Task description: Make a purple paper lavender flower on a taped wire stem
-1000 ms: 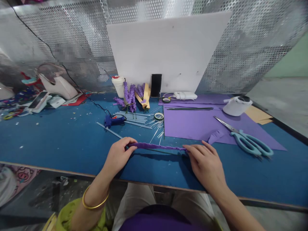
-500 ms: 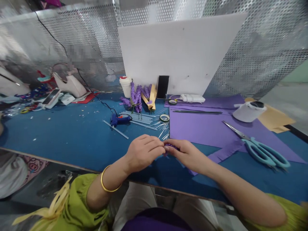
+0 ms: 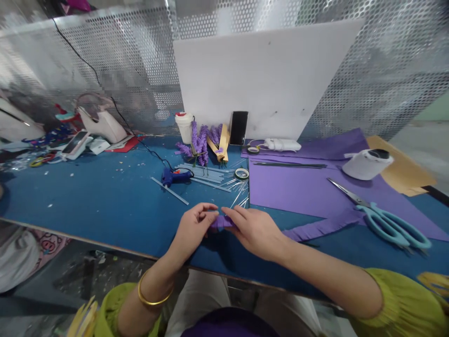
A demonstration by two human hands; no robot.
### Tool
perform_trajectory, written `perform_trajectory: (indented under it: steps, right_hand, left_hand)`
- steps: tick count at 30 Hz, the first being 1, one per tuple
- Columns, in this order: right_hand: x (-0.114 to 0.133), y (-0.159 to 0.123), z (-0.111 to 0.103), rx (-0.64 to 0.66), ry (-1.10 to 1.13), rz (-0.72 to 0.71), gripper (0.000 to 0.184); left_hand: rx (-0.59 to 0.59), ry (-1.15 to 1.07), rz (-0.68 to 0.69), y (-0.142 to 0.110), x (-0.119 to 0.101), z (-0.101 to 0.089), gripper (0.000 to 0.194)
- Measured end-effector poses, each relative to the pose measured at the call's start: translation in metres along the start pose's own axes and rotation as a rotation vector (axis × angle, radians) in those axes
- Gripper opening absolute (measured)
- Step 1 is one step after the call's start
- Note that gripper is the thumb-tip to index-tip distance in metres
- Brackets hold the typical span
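Observation:
A purple paper strip [image 3: 221, 222] is stretched between my two hands just above the front of the table. My left hand [image 3: 193, 226] pinches its left end between thumb and fingers. The fingers of my right hand [image 3: 255, 232] close on the strip from the other side. The strip seems to run on under my right hand, where a longer fringed purple piece [image 3: 321, 228] trails to the right towards the scissors [image 3: 380, 216]. Anything wrapped inside the strip at the fingertips is hidden.
Beyond my hands lie a blue glue gun [image 3: 175, 176], clear glue sticks [image 3: 210, 174], thin wires [image 3: 240, 194] and a tape roll [image 3: 242, 173]. Purple flower stems [image 3: 199, 142], a phone [image 3: 239, 128] and a white cup [image 3: 184, 126] stand behind. Purple sheets [image 3: 287, 189] cover the right.
Both hands have shifted left and moved apart slightly, showing a flat stretch of purple strip between them. The longer purple piece on the right now lies straighter.

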State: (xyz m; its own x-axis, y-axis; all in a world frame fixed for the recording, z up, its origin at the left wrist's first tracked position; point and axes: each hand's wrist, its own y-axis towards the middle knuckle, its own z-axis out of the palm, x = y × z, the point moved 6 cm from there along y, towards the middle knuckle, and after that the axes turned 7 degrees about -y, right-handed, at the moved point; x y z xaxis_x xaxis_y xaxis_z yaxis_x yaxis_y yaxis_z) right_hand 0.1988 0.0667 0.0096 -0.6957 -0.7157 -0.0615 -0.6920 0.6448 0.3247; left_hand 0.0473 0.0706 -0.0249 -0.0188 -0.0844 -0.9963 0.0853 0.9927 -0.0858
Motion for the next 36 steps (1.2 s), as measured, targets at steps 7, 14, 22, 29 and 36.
perform_trajectory:
  steps: [7, 14, 22, 29, 36]
  right_hand:
    - [-0.003, 0.0, -0.006, 0.09, 0.166, -0.052, 0.053]
    - [-0.008, 0.077, -0.006, 0.058, 0.039, -0.128, 0.03]
    - [0.024, 0.19, 0.05, 0.021, -0.097, -0.168, 0.027]
    - [0.029, 0.208, 0.075, -0.005, -0.089, -0.134, 0.03]
    - [-0.001, 0.202, 0.063, -0.059, 0.084, -0.068, 0.055]
  left_hand:
    - [-0.093, 0.084, 0.008, -0.008, 0.006, -0.012, 0.032]
    - [-0.139, 0.376, 0.107, -0.007, 0.008, -0.021, 0.025]
    - [-0.136, 0.431, 0.154, -0.007, 0.004, -0.018, 0.026]
    - [-0.149, 0.48, 0.166, -0.008, 0.004, -0.018, 0.026]
    - [-0.154, 0.49, 0.151, -0.008, 0.003, -0.019, 0.023]
